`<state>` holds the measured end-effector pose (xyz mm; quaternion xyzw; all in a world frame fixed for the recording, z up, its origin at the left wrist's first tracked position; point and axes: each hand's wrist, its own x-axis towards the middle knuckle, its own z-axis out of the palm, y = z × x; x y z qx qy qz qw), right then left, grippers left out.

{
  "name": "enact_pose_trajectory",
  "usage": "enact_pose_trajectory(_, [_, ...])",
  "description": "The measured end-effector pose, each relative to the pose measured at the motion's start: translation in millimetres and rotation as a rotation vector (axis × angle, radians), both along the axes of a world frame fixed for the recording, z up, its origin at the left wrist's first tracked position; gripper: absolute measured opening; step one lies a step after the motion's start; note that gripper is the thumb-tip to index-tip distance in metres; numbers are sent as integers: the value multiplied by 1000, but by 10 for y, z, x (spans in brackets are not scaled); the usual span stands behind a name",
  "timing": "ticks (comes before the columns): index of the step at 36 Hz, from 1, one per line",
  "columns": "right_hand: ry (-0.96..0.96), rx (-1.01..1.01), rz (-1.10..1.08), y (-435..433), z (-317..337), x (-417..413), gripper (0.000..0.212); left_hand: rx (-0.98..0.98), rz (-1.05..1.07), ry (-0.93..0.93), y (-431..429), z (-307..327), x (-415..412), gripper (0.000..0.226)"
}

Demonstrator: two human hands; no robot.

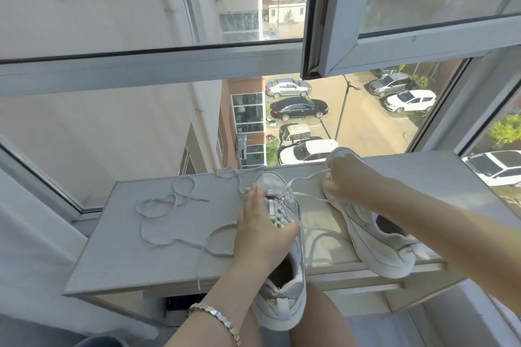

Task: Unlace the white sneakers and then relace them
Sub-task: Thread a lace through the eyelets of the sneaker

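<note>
Two white sneakers lie toe-away on a pale board. The middle sneaker (pixel 282 284) hangs its heel over the board's near edge; my left hand (pixel 262 225) rests over its laced upper with fingers spread, thumb on the right side. The right sneaker (pixel 377 242) lies further right. My right hand (pixel 342 177) hovers over its toe end and pinches a white lace (pixel 307 177) that runs left to the middle sneaker. A loose lace (pixel 172 222) curls in loops on the board to the left.
The board (pixel 118 267) spans the window ledge. A low glass pane stands right behind it, with a street and parked cars far below. An opened window sash (pixel 338 36) juts inward overhead. My bare knee (pixel 318 324) is below the board.
</note>
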<state>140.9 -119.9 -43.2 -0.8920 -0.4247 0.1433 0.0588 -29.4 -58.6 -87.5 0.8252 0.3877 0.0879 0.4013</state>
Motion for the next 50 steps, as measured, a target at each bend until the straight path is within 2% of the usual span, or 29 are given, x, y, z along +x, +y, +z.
enact_pose_trajectory(2, [-57, 147, 37, -30, -71, -65, 6, -3, -5, -1, 6, 0, 2, 80])
enact_pose_trajectory(3, [-70, 238, 56, -33, -116, -124, 11, -6, -3, 1, 9, -2, 2, 80])
enact_pose_trajectory(5, [-53, 416, 89, -10, -214, -259, 3, 0, 0, 6, 12, -11, 1, 78])
enact_pose_trajectory(6, [-44, 422, 100, 1, -234, -328, 7, 7, -2, 6, 14, -16, 2, 77])
enact_pose_trajectory(8, [-26, 298, 134, 2, -232, -478, 29, 20, -8, 8, 12, -17, 8, 74])
enact_pose_trajectory(10, [59, 203, 168, 1, -245, -578, 39, 41, -18, 17, 8, -10, 13, 72])
enact_pose_trajectory(16, [236, 276, 143, 21, -290, -594, 30, 40, -21, 45, 51, -17, 2, 71])
enact_pose_trajectory(19, [239, 478, 135, -19, -351, -592, 19, 24, -5, 11, 60, -25, -12, 69])
enact_pose_trajectory(21, [426, 656, 65, -80, -349, -572, 10, 24, 0, -5, 54, -14, -15, 67])
enact_pose_trajectory(26, [1012, 950, -2, -330, -59, -552, 19, 8, 5, 6, 44, -7, 9, 67])
enact_pose_trajectory(28, [1098, 1053, -80, -428, 124, -547, 28, 0, 5, 7, 45, -12, 8, 67])
enact_pose_trajectory(30, [907, 962, -158, -489, 251, -508, 38, -5, -1, 14, 45, -14, -1, 67])
enact_pose_trajectory(33, [511, 609, -145, -531, 229, -394, 36, -1, -19, 31, 58, -10, 8, 63])
enact_pose_trajectory(35, [315, 375, -75, -482, 127, -410, 31, -45, 5, 10, 121, 16, 37, 48])
enact_pose_trajectory(36, [267, 329, -39, -418, 50, -449, 30, -70, 23, -12, 180, 31, 56, 40])
enact_pose_trajectory(40, [192, 436, 28, -110, -275, -538, 19, -42, -16, -16, 474, 57, 139, 15])
enact_pose_trajectory(45, [87, 323, 46, 105, -417, -591, 26, -46, -21, -47, 620, 25, 219, 17])
enact_pose_trajectory(48, [125, 362, 36, 93, -442, -598, 29, -51, -26, -75, 652, -13, 245, 15])
enact_pose_trajectory(50, [140, 435, 68, 48, -472, -597, 22, -43, -37, -87, 667, -33, 253, 16])
